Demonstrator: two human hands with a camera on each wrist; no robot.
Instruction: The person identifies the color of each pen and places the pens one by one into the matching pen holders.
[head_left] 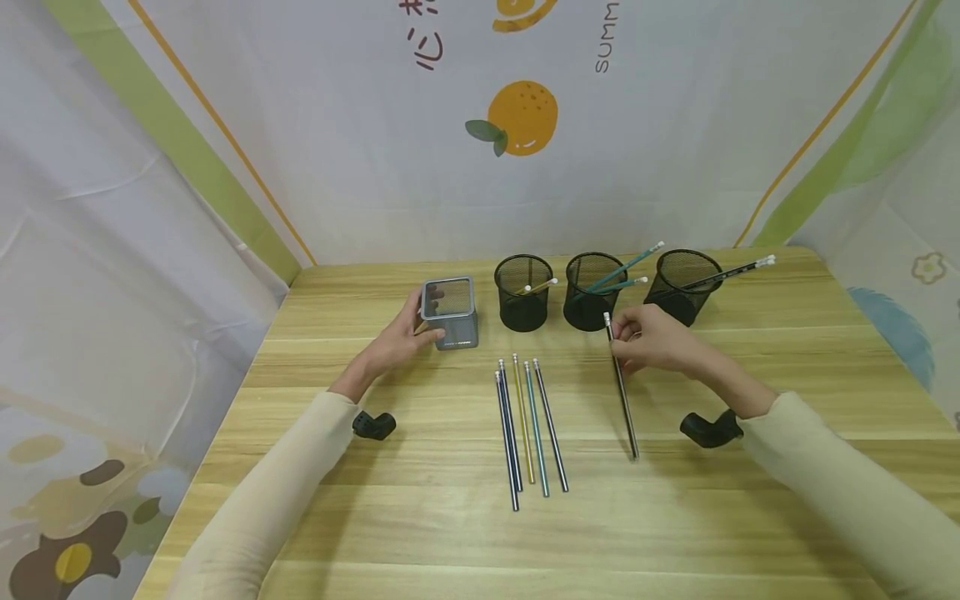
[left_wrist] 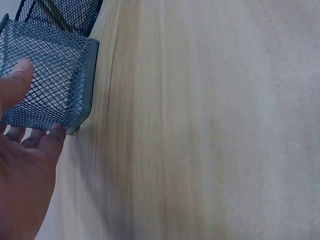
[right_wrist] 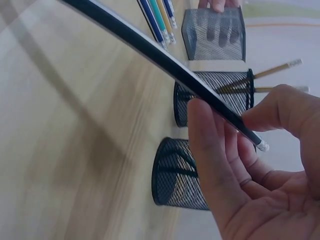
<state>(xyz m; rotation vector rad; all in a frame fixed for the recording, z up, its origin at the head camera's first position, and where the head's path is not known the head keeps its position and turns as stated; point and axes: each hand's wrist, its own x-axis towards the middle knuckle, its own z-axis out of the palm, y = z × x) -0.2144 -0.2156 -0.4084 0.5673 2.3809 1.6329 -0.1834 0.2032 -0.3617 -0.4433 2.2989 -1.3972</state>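
Note:
In the head view my left hand [head_left: 392,343] holds a grey square mesh pen holder [head_left: 459,332], thumb at its front and fingers around its left side. The left wrist view shows the thumb and fingertips against the mesh of the holder [left_wrist: 55,75]. My right hand [head_left: 654,337] pinches a black pencil [head_left: 623,400] near its white eraser, between thumb and fingers. That pencil slants over the table, its other end toward me. In the right wrist view the pencil [right_wrist: 150,55] crosses in front of the round cups.
Three round black mesh cups stand along the back: the left cup [head_left: 523,312] with yellow pencils, the middle cup [head_left: 588,315] with teal ones, the tilted right cup [head_left: 675,307] with black ones. Several loose pencils, including a yellow pencil [head_left: 523,425], lie mid-table. A curtain [head_left: 375,167] hangs behind.

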